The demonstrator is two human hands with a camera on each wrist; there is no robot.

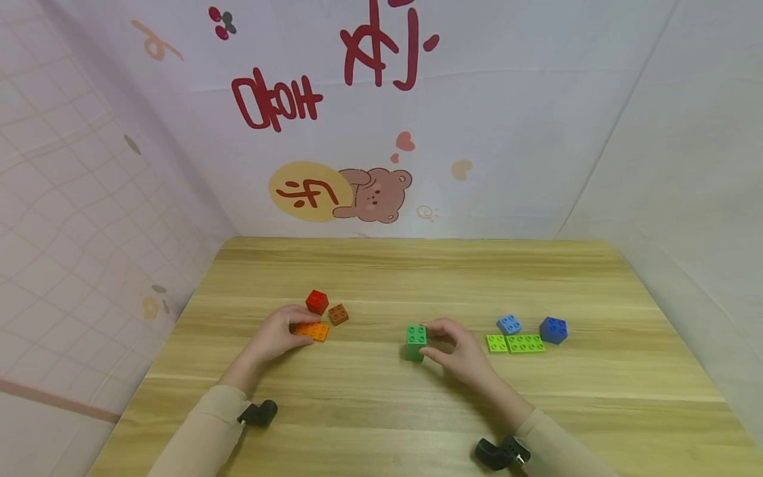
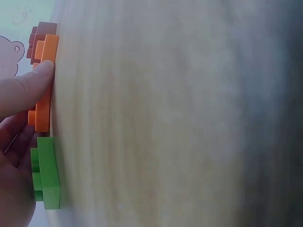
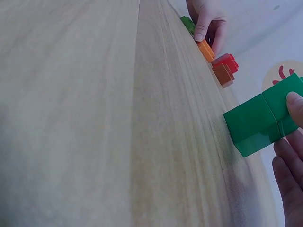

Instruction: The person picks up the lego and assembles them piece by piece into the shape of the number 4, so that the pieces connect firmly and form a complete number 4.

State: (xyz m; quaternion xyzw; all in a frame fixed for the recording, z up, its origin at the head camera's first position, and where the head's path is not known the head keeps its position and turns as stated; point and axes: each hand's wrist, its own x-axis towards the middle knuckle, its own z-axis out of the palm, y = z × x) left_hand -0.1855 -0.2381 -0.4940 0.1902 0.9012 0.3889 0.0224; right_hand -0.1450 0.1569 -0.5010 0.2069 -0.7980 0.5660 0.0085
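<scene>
Presently, your holdings are as follows. Item: one green tower [image 1: 416, 342], two blocks high, near the middle of the tabletop [image 1: 381, 411]; your right hand [image 1: 456, 348] pinches it, thumb on the upper block. Whether its base touches the tabletop, you cannot tell. Item: one orange brick [image 1: 312, 332], well left of the tower; your left hand [image 1: 280, 333] pinches it between thumb and fingers. Item: one low green brick [image 2: 49, 172], farther left of the tower, by your left palm.

Hazards: the tower could part at its seam, should you pull or tilt by the upper block alone. The red block [image 1: 317, 302] and brown block [image 1: 338, 314], left of the tower and farther back, could be knocked by a careless lift; your palm could drag the low green brick.

Orientation: tower upright, long axis vertical, studs up. Orange brick flat, studs up, long axis roughly sideways, one end towards the tower.
</scene>
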